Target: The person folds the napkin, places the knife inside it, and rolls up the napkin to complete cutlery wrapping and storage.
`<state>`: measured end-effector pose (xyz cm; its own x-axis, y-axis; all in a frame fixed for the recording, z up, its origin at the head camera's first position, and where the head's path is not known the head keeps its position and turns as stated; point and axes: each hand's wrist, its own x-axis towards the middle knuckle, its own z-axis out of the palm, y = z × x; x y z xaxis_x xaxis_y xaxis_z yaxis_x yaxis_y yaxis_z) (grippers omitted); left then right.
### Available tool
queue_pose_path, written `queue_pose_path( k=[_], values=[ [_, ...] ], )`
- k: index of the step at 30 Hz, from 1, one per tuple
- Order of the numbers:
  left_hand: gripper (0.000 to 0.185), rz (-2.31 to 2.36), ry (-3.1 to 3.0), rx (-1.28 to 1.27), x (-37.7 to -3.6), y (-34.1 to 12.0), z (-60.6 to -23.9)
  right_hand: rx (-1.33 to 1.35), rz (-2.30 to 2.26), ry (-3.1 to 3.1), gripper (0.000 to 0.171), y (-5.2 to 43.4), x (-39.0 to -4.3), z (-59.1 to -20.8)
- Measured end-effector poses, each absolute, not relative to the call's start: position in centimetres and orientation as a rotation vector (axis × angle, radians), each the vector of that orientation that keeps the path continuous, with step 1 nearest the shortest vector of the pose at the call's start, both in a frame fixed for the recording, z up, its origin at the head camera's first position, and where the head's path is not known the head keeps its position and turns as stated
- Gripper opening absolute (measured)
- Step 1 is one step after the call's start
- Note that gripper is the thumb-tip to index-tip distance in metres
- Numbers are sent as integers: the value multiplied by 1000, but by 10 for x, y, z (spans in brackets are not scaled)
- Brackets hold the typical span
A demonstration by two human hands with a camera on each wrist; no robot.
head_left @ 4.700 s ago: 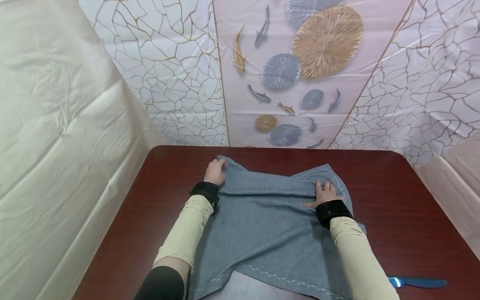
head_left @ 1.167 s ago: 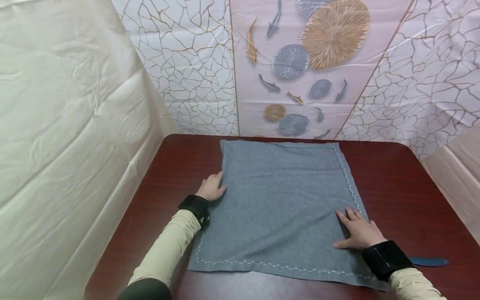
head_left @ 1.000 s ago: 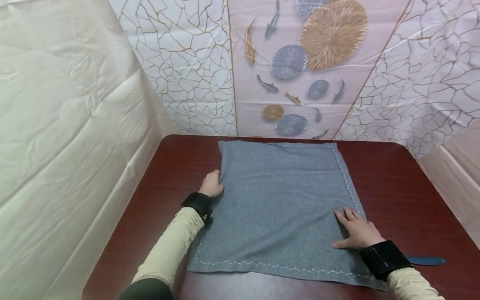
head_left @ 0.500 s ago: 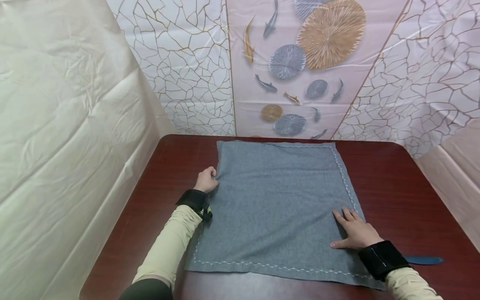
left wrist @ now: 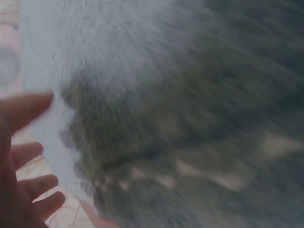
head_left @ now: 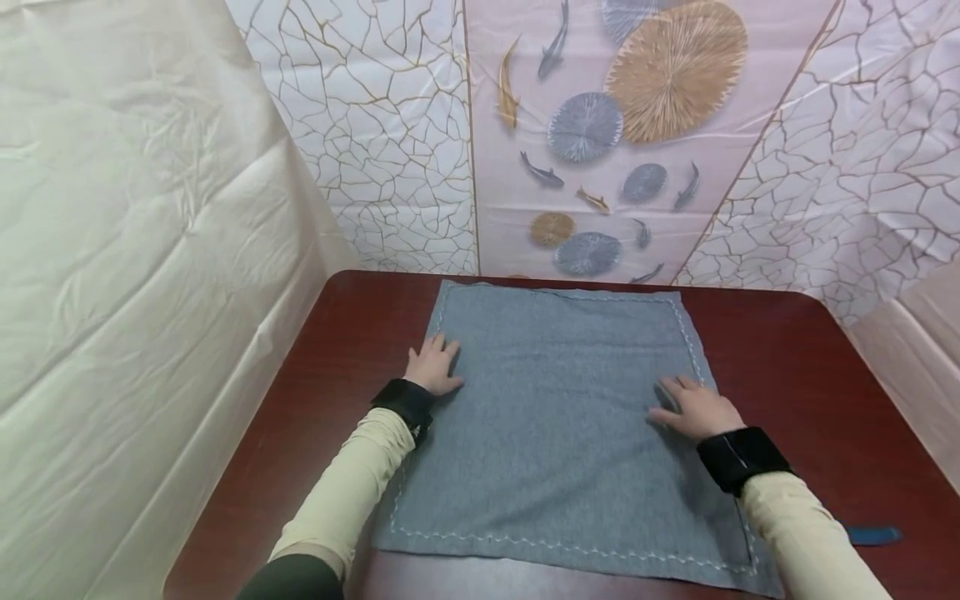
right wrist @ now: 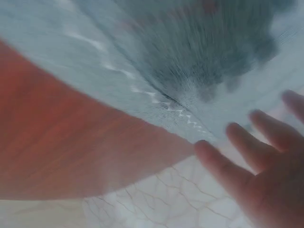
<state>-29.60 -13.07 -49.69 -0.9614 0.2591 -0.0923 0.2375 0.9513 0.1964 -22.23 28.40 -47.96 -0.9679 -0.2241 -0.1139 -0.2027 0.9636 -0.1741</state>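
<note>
A square grey-blue cloth (head_left: 555, 417) with white zigzag stitching lies spread over the table, with shallow creases at its middle and lower right. At its left edge my left hand (head_left: 433, 367) has its fingers spread over the fabric. My right hand (head_left: 697, 410) is over the right side, fingers extended and slightly blurred. In the left wrist view, the left hand (left wrist: 23, 156) shows its fingers apart, beside the blurred cloth. The right wrist view has the right hand (right wrist: 266, 166) with separated fingers, grasping nothing, near the stitched edge. Whether either palm touches the cloth I cannot tell.
The dark red table (head_left: 795, 367) has rounded far corners. A flat blue object (head_left: 873, 536) lies at right, partly hidden behind my right sleeve (head_left: 810, 533). A patterned sheet (head_left: 375, 142) hangs behind the table, and a cream sheet (head_left: 135, 333) drapes on the left.
The cloth went from bunched to flat, its left stitching now showing along the upper edge. My left hand uncurled and shifted right onto it; my right hand moved toward the far side.
</note>
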Motion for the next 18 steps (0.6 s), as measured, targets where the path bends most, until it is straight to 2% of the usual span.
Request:
queue_pose_path(
  k=[4,9,11,18],
  values=[
    [87,285,2899,340,-306,-121,-504,-233,-311,2944,79,288,-255,-499],
    [96,254,2850,352,-308,-117,-507,-143,-264,2902,107,304,-262,-518],
    [93,182,2871,369,-311,-114,-503,-157,-245,2911,109,305,-262,-516],
    [62,128,3009,327,-339,-94,-498,-229,-212,2932,97,289,-265,-508]
  ],
)
